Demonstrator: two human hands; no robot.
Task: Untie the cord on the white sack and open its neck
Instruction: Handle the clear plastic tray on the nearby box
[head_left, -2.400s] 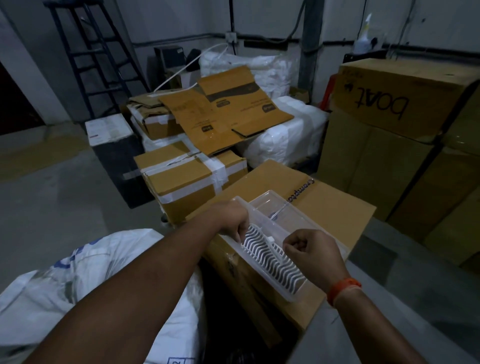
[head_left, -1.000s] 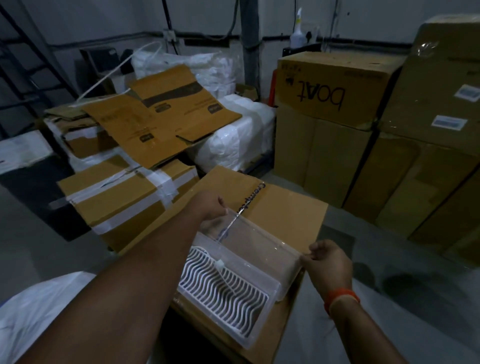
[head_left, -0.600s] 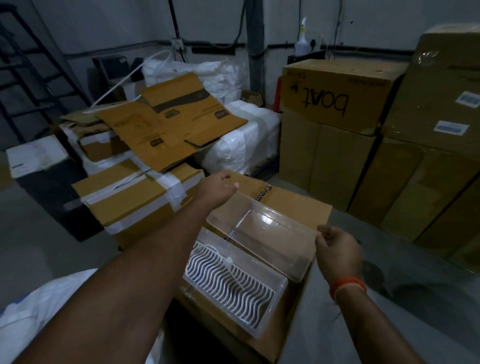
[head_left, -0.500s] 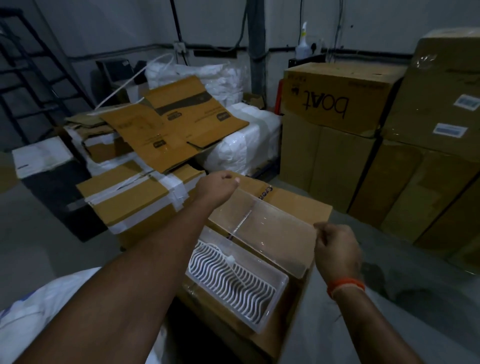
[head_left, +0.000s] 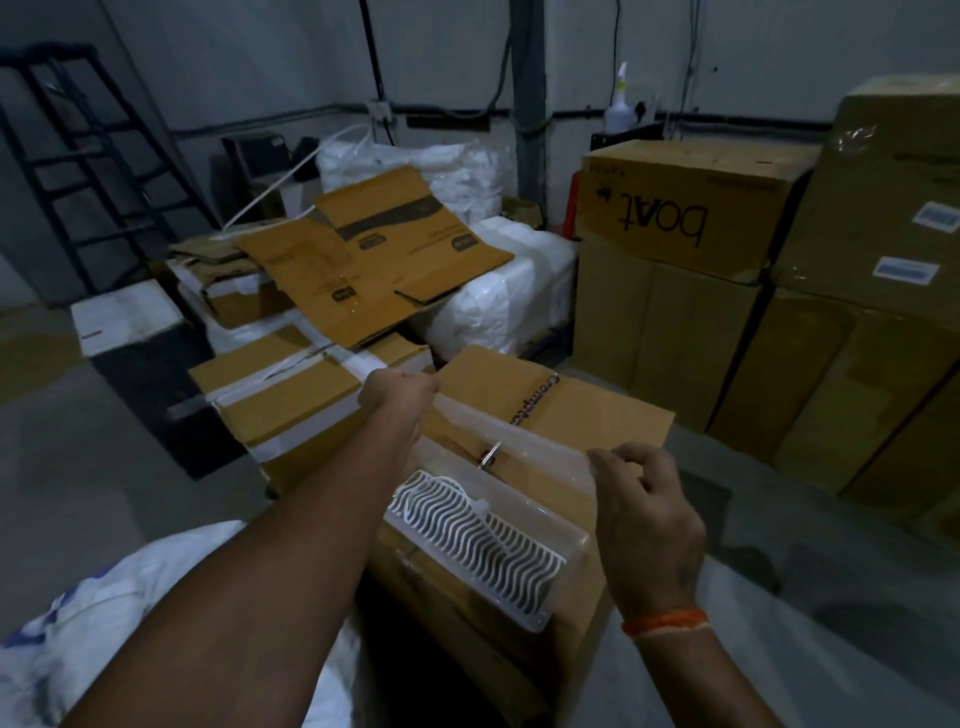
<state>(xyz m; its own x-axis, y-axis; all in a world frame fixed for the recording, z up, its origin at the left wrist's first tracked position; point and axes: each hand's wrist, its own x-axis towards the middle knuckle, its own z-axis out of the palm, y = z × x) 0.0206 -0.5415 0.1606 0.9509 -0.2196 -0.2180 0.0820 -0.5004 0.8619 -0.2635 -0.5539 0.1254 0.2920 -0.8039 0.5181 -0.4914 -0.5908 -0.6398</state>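
The white sack (head_left: 104, 613) with blue print lies at the bottom left, partly behind my left forearm; its neck and cord are out of sight. My left hand (head_left: 397, 389) pinches the far corner of a clear plastic lid (head_left: 519, 441). My right hand (head_left: 644, 499) pinches the lid's near right corner. The lid stands tilted up over a clear tray (head_left: 566, 525) that holds a white wavy ribbed insert (head_left: 478, 535). The tray rests on a brown cardboard box (head_left: 597, 410).
Taped cardboard boxes (head_left: 280, 395) and flattened cartons (head_left: 374, 260) crowd the left and middle. Tall stacked boxes (head_left: 685, 208) rise at the right. White wrapped bundles (head_left: 514, 296) lie behind. A black ladder (head_left: 88, 171) stands at the far left. Grey floor (head_left: 78, 467) shows on both sides.
Both hands have tipped the clear lid further up toward me, from lying open behind the tray to standing tilted over it. The view dipped slightly.
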